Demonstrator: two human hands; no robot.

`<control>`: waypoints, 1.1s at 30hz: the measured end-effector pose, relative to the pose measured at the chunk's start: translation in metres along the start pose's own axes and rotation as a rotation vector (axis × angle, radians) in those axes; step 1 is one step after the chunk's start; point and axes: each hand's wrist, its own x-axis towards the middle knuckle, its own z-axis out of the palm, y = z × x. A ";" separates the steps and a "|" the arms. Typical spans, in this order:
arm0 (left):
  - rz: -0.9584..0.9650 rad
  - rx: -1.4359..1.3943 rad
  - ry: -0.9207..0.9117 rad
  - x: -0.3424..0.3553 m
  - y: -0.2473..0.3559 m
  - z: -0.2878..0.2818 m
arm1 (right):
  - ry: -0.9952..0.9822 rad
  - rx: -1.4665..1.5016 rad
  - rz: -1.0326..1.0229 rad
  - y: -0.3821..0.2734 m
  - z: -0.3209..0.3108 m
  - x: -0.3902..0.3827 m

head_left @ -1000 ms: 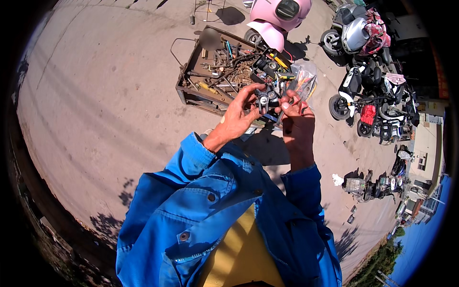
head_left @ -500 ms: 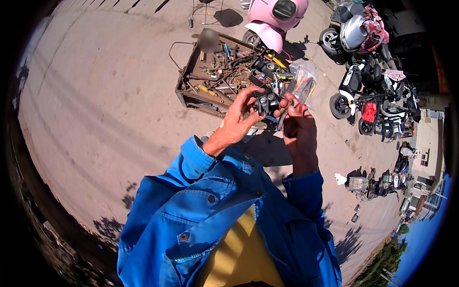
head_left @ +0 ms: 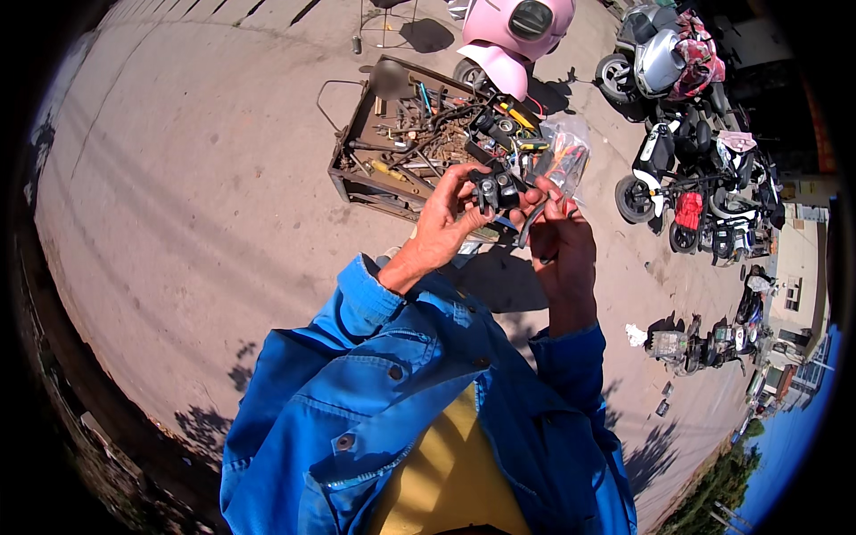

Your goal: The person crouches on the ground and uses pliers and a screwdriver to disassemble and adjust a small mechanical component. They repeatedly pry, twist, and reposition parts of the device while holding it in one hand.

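Observation:
My left hand (head_left: 441, 227) is closed around a small black part (head_left: 493, 189) with silvery round fittings, held up over the near edge of a rusty metal tool tray (head_left: 343, 183). Just right of it, my right hand (head_left: 562, 241) is closed, thumb and fingers pinching a slim dark piece (head_left: 530, 225) with some red by it; what exactly this is I cannot make out. Its fingertips sit close beside the black part. The tray is heaped with wrenches, rusty bits and yellow-handled tools, and a clear plastic bag (head_left: 567, 143) with coloured items lies at its right end.
Behind the tray stand a pink scooter (head_left: 513, 36) and a thin metal stand (head_left: 383, 36). Parked two-wheelers (head_left: 660, 62) line the right side, with a red bag (head_left: 687, 210) among them and a partly stripped machine (head_left: 691, 343) lower right. Concrete ground (head_left: 205, 223) surrounds me.
Both hands have dropped slightly, the right one more. The slim dark piece in my right hand now angles downward below the black part. My left hand keeps hold of the part.

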 end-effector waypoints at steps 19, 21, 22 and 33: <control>0.068 -0.091 0.047 -0.001 0.003 0.006 | 0.036 -0.123 0.064 0.000 0.005 -0.033; 0.079 -0.098 0.056 -0.001 0.005 0.007 | 0.051 -0.170 0.081 0.002 0.007 -0.035; 0.088 -0.094 0.059 -0.001 0.005 0.007 | 0.059 -0.193 0.090 0.003 0.007 -0.036; 0.022 -0.062 0.074 -0.003 0.021 0.005 | 0.009 -0.399 0.121 0.006 0.016 -0.046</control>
